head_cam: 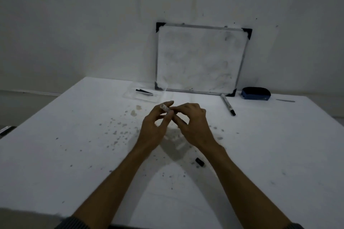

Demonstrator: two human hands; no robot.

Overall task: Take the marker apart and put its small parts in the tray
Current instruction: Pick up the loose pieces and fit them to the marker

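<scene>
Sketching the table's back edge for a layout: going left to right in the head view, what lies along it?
clear tray holding a black tapered part → spare marker → blue eraser. The whiteboard spans several of these, so it is left out.

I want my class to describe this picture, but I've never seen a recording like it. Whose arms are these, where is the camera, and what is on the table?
There is no machine here. A person wears a camera on the head, and it looks down at their own arms. The left hand and right hand together hold a pale marker barrel above the white table. Farther back lies a clear tray with a black pointed part in it. A whiteboard leans against the wall, with a blue eraser and a second marker near its right corner. A small black piece lies on the table near the right forearm.
</scene>
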